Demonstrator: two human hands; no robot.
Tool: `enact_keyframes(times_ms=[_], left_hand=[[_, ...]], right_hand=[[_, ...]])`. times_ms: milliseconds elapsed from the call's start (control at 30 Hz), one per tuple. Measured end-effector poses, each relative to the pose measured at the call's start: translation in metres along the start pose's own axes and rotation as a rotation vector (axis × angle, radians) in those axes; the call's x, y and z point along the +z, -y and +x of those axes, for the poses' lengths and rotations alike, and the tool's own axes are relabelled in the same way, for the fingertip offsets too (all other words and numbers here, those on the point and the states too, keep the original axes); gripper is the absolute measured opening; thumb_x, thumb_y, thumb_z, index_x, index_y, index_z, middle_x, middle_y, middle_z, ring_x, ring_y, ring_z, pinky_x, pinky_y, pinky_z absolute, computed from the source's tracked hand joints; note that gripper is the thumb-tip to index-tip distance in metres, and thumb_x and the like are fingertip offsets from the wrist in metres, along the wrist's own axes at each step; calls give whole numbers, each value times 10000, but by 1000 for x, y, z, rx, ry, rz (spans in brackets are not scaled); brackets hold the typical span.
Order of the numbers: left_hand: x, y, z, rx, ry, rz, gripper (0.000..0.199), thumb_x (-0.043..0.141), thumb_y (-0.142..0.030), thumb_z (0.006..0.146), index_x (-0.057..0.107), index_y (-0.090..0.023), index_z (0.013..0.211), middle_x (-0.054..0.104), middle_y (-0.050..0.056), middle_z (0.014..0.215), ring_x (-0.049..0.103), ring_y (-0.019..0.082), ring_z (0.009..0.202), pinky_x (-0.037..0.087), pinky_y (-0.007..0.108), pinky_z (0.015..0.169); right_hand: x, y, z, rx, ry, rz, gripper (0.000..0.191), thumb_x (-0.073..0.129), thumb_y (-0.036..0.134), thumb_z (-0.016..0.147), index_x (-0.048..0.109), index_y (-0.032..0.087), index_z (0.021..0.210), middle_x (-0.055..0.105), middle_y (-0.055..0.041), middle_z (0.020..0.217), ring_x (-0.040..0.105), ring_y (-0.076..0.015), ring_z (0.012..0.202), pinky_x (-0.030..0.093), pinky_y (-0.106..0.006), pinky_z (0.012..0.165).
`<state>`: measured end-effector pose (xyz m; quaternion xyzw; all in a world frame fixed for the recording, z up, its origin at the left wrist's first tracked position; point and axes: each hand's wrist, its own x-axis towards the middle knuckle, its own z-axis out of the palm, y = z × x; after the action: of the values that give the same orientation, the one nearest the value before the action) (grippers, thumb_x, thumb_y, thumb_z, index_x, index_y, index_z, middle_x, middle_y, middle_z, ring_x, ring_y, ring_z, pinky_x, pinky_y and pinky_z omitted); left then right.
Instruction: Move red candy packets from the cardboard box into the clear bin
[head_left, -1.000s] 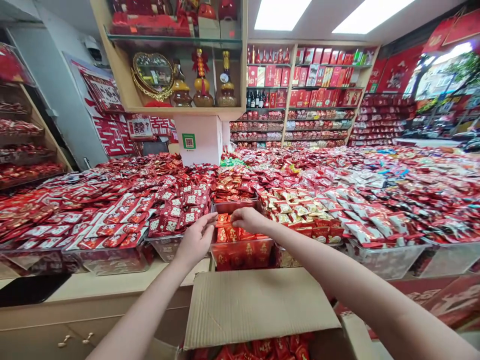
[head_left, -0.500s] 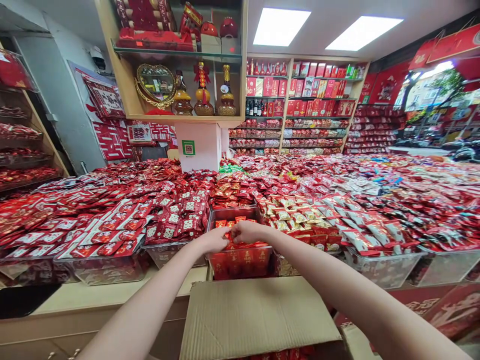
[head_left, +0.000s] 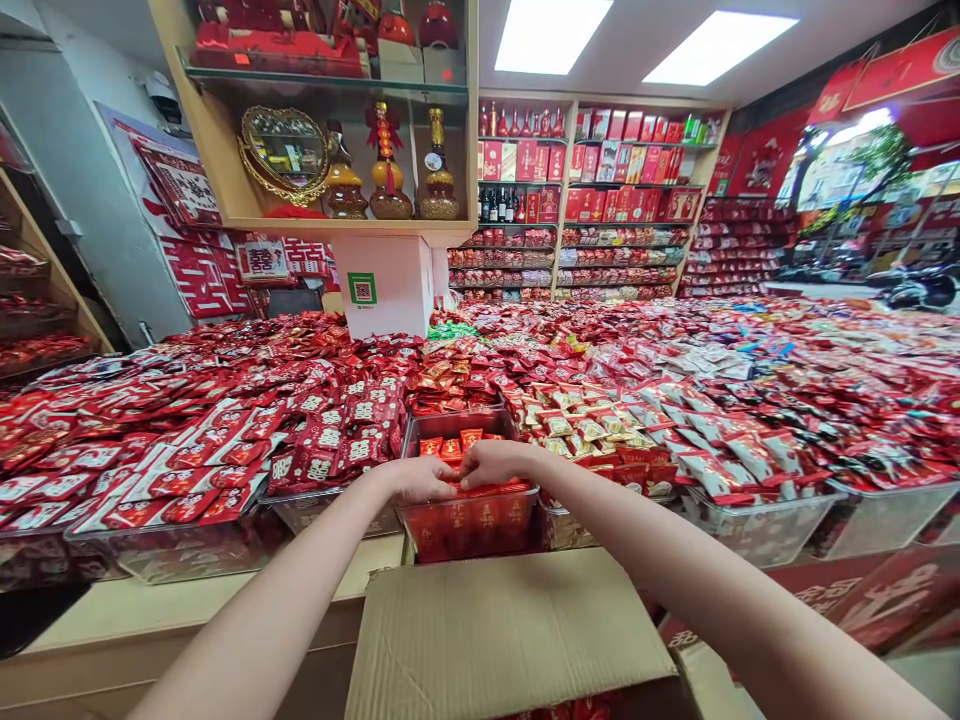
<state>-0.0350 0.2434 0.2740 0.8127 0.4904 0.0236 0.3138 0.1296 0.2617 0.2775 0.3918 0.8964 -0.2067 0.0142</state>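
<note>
Both hands are in a clear plastic bin (head_left: 469, 528) of red packets (head_left: 450, 450) with gold print, at the centre of the counter. My left hand (head_left: 425, 480) is at the bin's left side, its fingers closed against packets and partly hidden. Beside it, my right hand (head_left: 496, 463) curves down with bent fingers at the packets near the front rim. The two hands almost meet at the fingertips. A row of red packets stands behind them, inside the bin. Below the bin, an open cardboard box (head_left: 510, 630) has a raised flap, with more red packets (head_left: 570, 710) inside.
Clear bins heaped with dark red packets (head_left: 330, 435) stand to the left. On the right are bins of cream-and-red packets (head_left: 585, 420) and white-and-red packets (head_left: 731, 465). A wooden display cabinet (head_left: 322, 228) hangs above the counter, over a white pillar (head_left: 386, 290).
The view has shifted slightly, so the shelves sit higher and further left. Both hands remain in the same bin, with the fingers slightly lower over the packets.
</note>
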Motion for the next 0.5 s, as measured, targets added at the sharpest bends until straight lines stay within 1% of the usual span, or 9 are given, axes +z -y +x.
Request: enact_keyframes(times_ms=[67,167,267,367,433,500], left_hand=[[0,0,0,5,56,61,251,510,-361,769,552,-128,688,528,-47,629,500,90,558,411,250,545],[0,-1,1,6,106,127,295,493,-387,771,527,-136,621,458,-68,537,444,74,487,369,234,504],[0,-1,2,-3,143,156,307,484,-397,774,517,-140,609,431,-75,510,412,65,452,348,225,478],[0,-2,2,-18,181,160,292,495,-378,774,520,-136,611,444,-75,517,421,62,453,358,222,476],[0,-3,3,-31,183,152,292,499,-372,774,526,-133,607,463,-72,522,444,65,466,375,226,488],[-1,-6,3,-45,148,139,297,502,-375,769,537,-132,602,488,-68,519,470,75,478,393,239,508]], right_hand=[[-4,0,-6,12,10,-8,276,553,280,702,660,154,923,653,-27,779,526,-112,634,346,-184,513],[-8,0,-14,30,30,-34,257,595,245,656,679,161,884,660,-25,762,534,-120,624,346,-187,501],[-7,0,-19,42,32,-59,223,592,182,638,688,167,838,661,-17,739,533,-116,614,340,-183,493],[-4,1,-20,30,20,-75,210,574,166,644,685,168,822,660,-15,741,532,-114,615,335,-181,485],[-3,1,-20,16,7,-86,201,571,169,642,684,156,808,659,-27,735,534,-123,612,337,-188,485],[-3,3,-22,6,-23,-94,199,560,177,651,681,149,806,656,-43,732,542,-138,619,348,-201,500]])
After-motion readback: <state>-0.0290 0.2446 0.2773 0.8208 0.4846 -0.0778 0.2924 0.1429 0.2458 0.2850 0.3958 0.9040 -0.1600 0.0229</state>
